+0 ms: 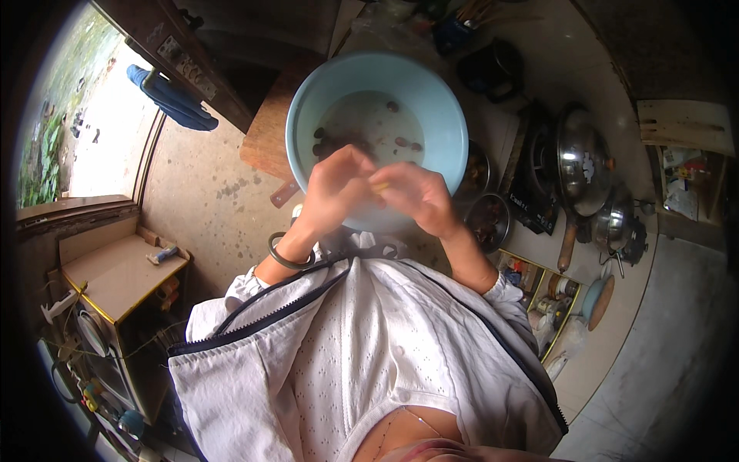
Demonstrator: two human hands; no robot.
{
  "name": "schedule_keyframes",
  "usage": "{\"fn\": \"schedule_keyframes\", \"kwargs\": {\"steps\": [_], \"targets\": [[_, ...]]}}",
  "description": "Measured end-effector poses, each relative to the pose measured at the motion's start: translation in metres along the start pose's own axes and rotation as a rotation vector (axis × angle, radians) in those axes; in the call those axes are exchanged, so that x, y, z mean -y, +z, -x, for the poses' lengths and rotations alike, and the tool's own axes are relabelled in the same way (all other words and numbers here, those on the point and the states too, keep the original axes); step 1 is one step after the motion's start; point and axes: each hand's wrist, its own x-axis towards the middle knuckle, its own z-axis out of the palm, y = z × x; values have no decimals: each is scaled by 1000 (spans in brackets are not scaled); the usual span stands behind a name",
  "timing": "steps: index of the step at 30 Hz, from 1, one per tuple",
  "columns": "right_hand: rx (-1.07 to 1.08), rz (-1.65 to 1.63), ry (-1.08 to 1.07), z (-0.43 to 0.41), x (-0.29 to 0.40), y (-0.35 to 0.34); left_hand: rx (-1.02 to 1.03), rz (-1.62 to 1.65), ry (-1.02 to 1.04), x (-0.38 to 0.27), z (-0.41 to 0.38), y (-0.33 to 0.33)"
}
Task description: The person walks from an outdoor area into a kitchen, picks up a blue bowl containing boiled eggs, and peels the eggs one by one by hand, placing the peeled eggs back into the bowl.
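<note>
A light blue plastic basin [452, 124] holds cloudy water with several dark red, oval pieces [392, 107], perhaps fruit, in it. Over its near side my left hand [340, 187] and my right hand [417, 193] meet, fingers bent inward and blurred. A small yellowish piece [379, 187] shows at the fingertips of my right hand, which is shut on it. Whether my left fingers also grip it is hidden by the blur. More dark pieces [346, 142] lie clustered behind my left hand. A bangle [276, 252] circles my left wrist.
A wooden board [265, 138] shows left of the basin. To the right stand a metal bowl with dark contents [488, 224], a black cooker [534, 173] and a lidded pan [583, 161]. A low cabinet [124, 268] and an open doorway [104, 121] are at left.
</note>
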Motion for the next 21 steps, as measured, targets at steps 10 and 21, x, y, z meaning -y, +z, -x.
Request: {"fn": "schedule_keyframes", "kwargs": {"steps": [10, 21], "targets": [[-203, 295, -126, -1, 1, -4, -58, 271, -100, 2, 1, 1], [-265, 414, -172, 2, -1, -3, 17, 293, -108, -1, 5, 10]]}}
